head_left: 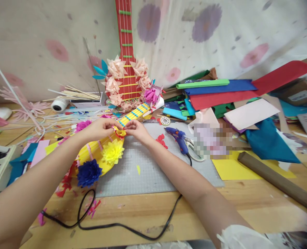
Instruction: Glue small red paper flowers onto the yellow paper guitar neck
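The wooden table (132, 211) is running across the whole view, with a strip of wood showing between its near edge and the grey cutting mat (148, 166); a black cord (115, 225) is looping over that strip. The mat's bare grid is giving room to the right of the work, as far as the blue glue gun (178, 136). Behind, a red instrument (128, 84) is standing upright. The yellow instrument (94, 149) is lying at the mat's left side, its long axis slanting: the body is facing near-left, the neck pointing far-right toward the red one's base. The left hand (101, 128) and right hand (136, 130) are meeting where body joins neck, fingers bending inward close together; whether they are clamping the petals, I cannot tell. A blue flower (89, 173) and a slightly smaller yellow flower (112, 152) are sitting along the body's near edge. The smallest, a yellow-and-red flower (120, 132), is resting between the fingertips.
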{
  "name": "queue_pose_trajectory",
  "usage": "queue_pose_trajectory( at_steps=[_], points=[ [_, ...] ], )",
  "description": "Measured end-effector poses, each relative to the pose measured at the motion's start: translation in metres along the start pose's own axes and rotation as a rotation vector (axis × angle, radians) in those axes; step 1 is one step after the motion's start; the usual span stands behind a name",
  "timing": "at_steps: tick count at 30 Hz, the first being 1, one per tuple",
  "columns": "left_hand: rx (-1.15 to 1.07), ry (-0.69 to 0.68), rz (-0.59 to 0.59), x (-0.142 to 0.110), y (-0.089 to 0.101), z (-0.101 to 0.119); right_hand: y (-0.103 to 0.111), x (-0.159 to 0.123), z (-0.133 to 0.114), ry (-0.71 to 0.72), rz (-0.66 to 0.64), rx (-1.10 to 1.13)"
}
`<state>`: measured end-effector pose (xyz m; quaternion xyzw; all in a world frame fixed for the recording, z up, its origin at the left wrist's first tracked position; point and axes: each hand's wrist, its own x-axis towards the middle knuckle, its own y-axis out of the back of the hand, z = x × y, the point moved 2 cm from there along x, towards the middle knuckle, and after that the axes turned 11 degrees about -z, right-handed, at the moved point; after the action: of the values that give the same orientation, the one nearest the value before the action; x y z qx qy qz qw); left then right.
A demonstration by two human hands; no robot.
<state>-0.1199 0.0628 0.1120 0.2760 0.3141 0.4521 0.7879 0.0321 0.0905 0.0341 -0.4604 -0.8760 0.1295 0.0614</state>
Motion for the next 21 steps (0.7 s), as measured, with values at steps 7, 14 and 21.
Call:
queue_pose_trajectory(
  at_steps=[7,14,21],
  points=[
    [0.012,-0.021,0.085,-0.002,0.008,0.001,0.001,-0.006,-0.006,-0.056,0.011,0.012],
    [0.118,0.072,0.219,-0.005,0.007,0.010,0.022,-0.031,-0.009,-0.056,0.081,-0.025],
    [0.153,-0.006,0.055,0.021,-0.007,0.016,0.040,-0.073,-0.005,-0.068,0.108,-0.077]
  ],
)
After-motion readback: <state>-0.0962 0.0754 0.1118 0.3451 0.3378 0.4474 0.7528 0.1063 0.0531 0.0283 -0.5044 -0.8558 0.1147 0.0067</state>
